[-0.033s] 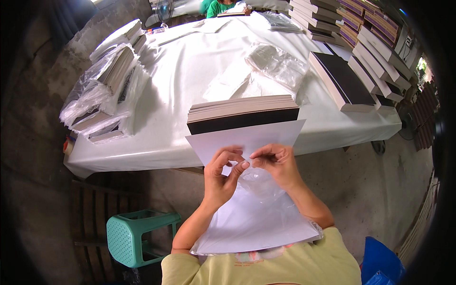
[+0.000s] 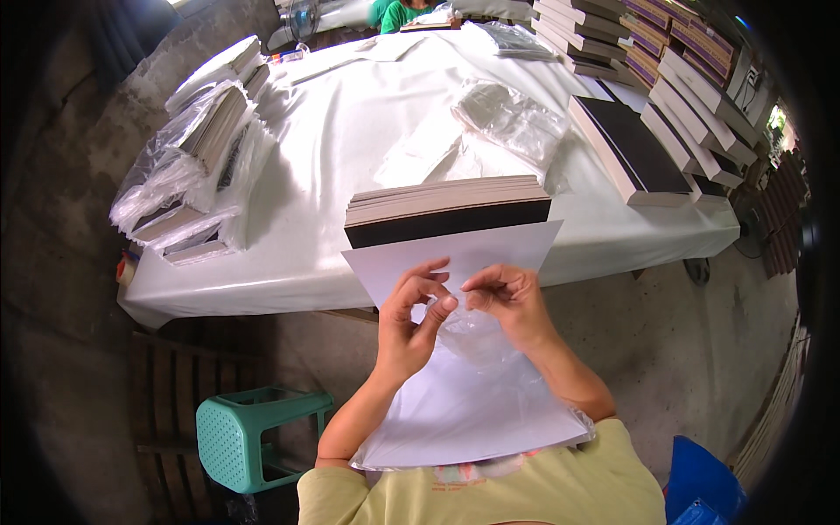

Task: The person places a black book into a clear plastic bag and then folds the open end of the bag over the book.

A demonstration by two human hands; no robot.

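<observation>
Between my two hands is the mouth of a clear plastic bag [image 2: 477,337], crumpled and thin. The thumb and forefinger of my left hand [image 2: 413,319] pinch its edge, other fingers curled above. My right hand [image 2: 512,302] pinches the plastic close beside it. Below, white sheets [image 2: 472,411] lie inside clear plastic against my front. Just beyond my fingers, a white sheet [image 2: 455,248] leans on a stack of pale boards with a black one in front [image 2: 451,219], at the table's near edge.
On the white-covered table [image 2: 350,114], plastic-wrapped bundles [image 2: 206,131] are piled at left. Loose clear bags [image 2: 512,118] lie mid-table. Thick black-covered blocks [image 2: 630,144] stand stacked at right. A green stool [image 2: 254,437] is at lower left. Across the table sits a person in green [image 2: 404,13].
My left hand's upper fingers have straightened and lifted slightly, and both hands have shifted a very little. Everything else stays where it was.
</observation>
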